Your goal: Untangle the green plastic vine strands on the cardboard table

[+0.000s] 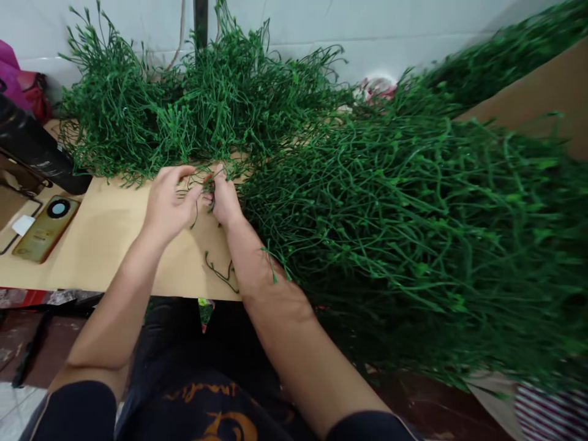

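Note:
My left hand (171, 202) and my right hand (225, 199) meet over a tan cardboard-covered table (105, 239), both pinching thin green plastic plant sprigs (204, 184) at the edge of the heaps. The fingers of both hands are closed around the stems. One loose sprig (221, 272) lies on the cardboard under my right forearm. A big heap of the same green stems (404, 239) spreads to the right, touching my right arm. Another heap (184, 104) is piled at the back against the wall.
A phone (47, 228) in a gold case lies at the table's left end, beside a black object (32, 150). A pink bag (18, 82) sits in the far left corner. A cardboard sheet (542, 98) leans at the right. My dark-clothed lap is below the table edge.

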`<state>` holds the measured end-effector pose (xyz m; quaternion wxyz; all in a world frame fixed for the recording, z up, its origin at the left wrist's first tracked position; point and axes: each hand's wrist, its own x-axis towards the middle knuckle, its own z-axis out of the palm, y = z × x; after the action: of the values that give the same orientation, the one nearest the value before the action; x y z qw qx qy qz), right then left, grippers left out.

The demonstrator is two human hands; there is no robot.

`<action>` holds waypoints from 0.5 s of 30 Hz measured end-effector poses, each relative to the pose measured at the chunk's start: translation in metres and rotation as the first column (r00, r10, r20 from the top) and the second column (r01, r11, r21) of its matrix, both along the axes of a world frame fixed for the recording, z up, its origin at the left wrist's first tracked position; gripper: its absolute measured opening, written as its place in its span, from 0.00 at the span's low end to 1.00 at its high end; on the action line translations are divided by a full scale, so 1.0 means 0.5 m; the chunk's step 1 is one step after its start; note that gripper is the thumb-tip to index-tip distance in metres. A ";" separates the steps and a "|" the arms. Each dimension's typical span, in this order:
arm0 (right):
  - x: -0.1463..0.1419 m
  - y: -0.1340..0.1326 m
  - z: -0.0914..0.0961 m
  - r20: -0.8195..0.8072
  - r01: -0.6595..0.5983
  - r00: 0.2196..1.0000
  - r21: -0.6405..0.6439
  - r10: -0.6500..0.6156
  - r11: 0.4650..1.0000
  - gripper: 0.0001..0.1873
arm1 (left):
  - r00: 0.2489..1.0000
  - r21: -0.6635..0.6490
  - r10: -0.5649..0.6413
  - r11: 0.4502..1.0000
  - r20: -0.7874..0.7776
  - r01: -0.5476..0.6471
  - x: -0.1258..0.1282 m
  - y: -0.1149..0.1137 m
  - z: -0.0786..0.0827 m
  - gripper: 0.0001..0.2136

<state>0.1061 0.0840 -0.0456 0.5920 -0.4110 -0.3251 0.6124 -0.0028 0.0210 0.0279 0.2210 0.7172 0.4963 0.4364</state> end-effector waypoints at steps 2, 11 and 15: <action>-0.005 -0.002 0.009 -0.041 0.013 0.999 -0.061 -0.016 0.998 0.32 | 0.994 -0.166 -0.018 0.986 0.111 0.036 -0.042 0.015 -0.029 0.15; 0.005 -0.016 0.033 -0.068 0.012 0.998 -0.100 -0.018 0.995 0.36 | 0.868 -0.428 -0.027 0.862 0.495 0.271 -0.056 0.003 -0.077 0.28; 0.000 -0.014 0.026 -0.048 -0.013 0.999 -0.068 0.009 0.998 0.36 | 0.880 -0.416 -0.061 0.864 0.472 0.283 -0.047 -0.004 -0.079 0.29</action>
<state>0.1063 0.0772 -0.0328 0.5818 -0.4144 -0.2918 0.6361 -0.0264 0.0192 -0.0117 0.5350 0.5653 0.4560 0.4316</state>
